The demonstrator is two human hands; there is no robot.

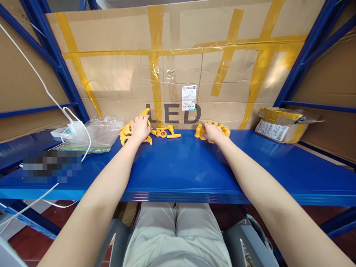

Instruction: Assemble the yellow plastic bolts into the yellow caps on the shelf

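Pieces of curved yellow plastic (pixel 127 129) lie under your left hand (pixel 140 128) on the blue metal shelf (pixel 180 167), cup-shaped yellow plastic parts (pixel 226 131) under your right hand (pixel 213 132); whether either pinches is hidden. Touch lightly, lest parts topple.

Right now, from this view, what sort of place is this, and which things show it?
Probably a storeroom or workshop: a blue metal shelf spans the view, taped cardboard printed LED stands along its back, and a small labelled carton sits at its right.
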